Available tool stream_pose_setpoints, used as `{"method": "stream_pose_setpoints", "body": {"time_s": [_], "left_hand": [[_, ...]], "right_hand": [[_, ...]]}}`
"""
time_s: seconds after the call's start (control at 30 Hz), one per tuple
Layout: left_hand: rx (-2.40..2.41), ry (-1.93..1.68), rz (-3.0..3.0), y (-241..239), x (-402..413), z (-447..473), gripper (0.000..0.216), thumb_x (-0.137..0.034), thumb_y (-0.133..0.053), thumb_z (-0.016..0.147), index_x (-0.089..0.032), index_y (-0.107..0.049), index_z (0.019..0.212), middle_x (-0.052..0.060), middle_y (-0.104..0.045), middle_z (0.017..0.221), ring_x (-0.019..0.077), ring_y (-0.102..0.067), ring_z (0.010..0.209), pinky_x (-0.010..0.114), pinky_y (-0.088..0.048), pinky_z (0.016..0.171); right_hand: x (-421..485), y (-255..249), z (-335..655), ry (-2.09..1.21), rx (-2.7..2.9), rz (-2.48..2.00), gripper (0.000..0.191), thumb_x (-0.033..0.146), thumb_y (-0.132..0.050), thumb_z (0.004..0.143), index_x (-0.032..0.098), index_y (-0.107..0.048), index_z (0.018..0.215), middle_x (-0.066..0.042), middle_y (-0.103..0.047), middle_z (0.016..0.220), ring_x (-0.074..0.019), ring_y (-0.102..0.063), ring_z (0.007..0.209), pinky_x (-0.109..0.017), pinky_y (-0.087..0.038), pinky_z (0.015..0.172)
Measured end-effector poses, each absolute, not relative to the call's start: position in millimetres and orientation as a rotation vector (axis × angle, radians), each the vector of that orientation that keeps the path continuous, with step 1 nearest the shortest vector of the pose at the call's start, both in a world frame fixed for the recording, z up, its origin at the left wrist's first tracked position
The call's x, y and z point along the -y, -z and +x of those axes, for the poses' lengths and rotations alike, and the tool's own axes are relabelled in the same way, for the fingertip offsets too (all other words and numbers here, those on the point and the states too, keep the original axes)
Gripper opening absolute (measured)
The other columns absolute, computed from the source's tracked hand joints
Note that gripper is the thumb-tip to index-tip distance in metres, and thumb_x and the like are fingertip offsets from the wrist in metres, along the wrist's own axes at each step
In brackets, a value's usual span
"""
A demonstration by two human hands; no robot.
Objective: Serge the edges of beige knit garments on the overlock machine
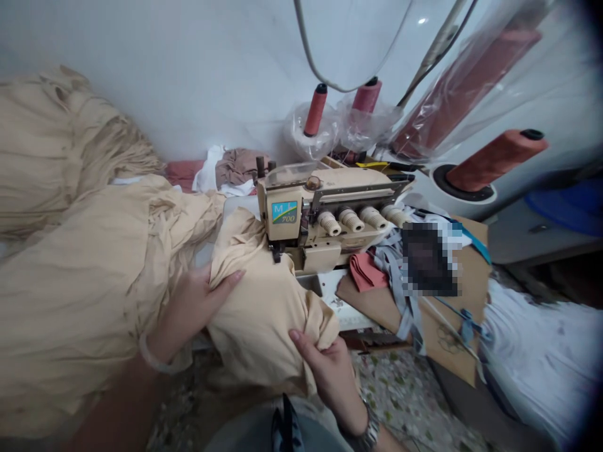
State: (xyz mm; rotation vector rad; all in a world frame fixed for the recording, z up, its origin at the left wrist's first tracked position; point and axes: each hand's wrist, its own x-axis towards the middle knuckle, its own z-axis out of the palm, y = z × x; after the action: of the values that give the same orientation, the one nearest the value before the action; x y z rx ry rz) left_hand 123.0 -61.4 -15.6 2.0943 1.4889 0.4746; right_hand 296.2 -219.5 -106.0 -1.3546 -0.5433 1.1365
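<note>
A piece of beige fabric [259, 301] lies at the front of a cream sewing machine [287, 216], its upper edge by the presser foot [277, 254]. My left hand [200, 301] grips the fabric at its left side, thumb on top and the other fingers hidden beneath. On the lower right, my right hand [325, 364] pinches a fold of the same fabric between thumb and fingers. The cloth hangs down between both hands over the table's front edge. Whether the needle is in the cloth cannot be made out.
Large heaps of beige fabric [70, 276] fill the left side. Red thread cones [499, 160] stand behind and right of the machine. Cardboard [464, 314] with cloth strips and a coral scrap [367, 271] lies to the right. White cloth [541, 358] is piled at lower right.
</note>
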Motion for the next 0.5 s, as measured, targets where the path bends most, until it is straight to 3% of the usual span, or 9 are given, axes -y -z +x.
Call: {"method": "stream_pose_setpoints", "body": {"time_s": [0.1, 0.2, 0.27, 0.33, 0.43, 0.5], "left_hand": [[-1.533, -0.484, 2.254, 16.2, 45.1, 125.7, 0.045, -0.06, -0.059, 0.085, -0.018, -0.071, 0.097, 0.008, -0.076, 0.086, 0.0273, -0.071, 0.082, 0.031, -0.053, 0.07], [-1.464, -0.748, 2.503, 19.6, 30.2, 129.6, 0.048, -0.049, -0.064, 0.087, -0.015, -0.061, 0.121, 0.013, -0.073, 0.109, 0.0287, -0.069, 0.102, 0.036, -0.054, 0.086], [-1.245, -0.96, 2.769, 22.3, 20.2, 132.1, 0.048, -0.037, -0.063, 0.09, -0.015, -0.055, 0.131, 0.016, -0.065, 0.129, 0.0303, -0.058, 0.125, 0.044, -0.046, 0.104], [-0.877, -0.911, 3.04, 24.3, 11.6, 133.3, 0.039, -0.025, -0.055, 0.094, -0.02, -0.056, 0.133, 0.013, -0.06, 0.14, 0.0286, -0.046, 0.139, 0.049, -0.035, 0.114], [-0.543, -0.567, 3.186, 22.6, 10.4, 132.2, 0.04, -0.016, -0.043, 0.096, -0.022, -0.061, 0.132, 0.01, -0.063, 0.137, 0.0255, -0.052, 0.132, 0.045, -0.04, 0.11], [-0.723, -0.449, 3.19, 16.9, 22.5, 130.3, 0.041, -0.021, -0.043, 0.097, -0.019, -0.06, 0.134, 0.012, -0.065, 0.131, 0.027, -0.061, 0.117, 0.043, -0.048, 0.097]], "right_hand": [[199.8, 105.0, 301.7, -1.051, 0.608, -1.328, 0.042, 0.047, -0.081, 0.073, 0.016, -0.076, 0.1, -0.014, -0.076, 0.109, -0.031, -0.071, 0.101, -0.046, -0.054, 0.096], [178.2, 103.6, 314.2, -1.006, 0.663, -1.287, 0.039, 0.043, -0.081, 0.074, 0.017, -0.074, 0.102, -0.013, -0.075, 0.111, -0.0291, -0.07, 0.102, -0.044, -0.053, 0.097], [164.8, 102.0, 320.7, -0.969, 0.67, -1.286, 0.037, 0.043, -0.08, 0.074, 0.017, -0.073, 0.099, -0.012, -0.076, 0.107, -0.0281, -0.071, 0.098, -0.043, -0.054, 0.094], [154.4, 100.4, 322.1, -0.938, 0.681, -1.275, 0.037, 0.044, -0.08, 0.072, 0.018, -0.072, 0.097, -0.011, -0.076, 0.106, -0.0274, -0.07, 0.097, -0.042, -0.054, 0.093], [147.8, 99.3, 316.9, -1.046, 0.783, -1.277, 0.037, 0.041, -0.083, 0.067, 0.019, -0.073, 0.095, -0.009, -0.077, 0.101, -0.027, -0.07, 0.099, -0.039, -0.055, 0.091], [148.3, 98.8, 315.1, -1.194, 0.785, -1.328, 0.027, 0.04, -0.081, 0.065, 0.019, -0.071, 0.079, -0.006, -0.076, 0.082, -0.027, -0.071, 0.089, -0.037, -0.058, 0.082]]}}
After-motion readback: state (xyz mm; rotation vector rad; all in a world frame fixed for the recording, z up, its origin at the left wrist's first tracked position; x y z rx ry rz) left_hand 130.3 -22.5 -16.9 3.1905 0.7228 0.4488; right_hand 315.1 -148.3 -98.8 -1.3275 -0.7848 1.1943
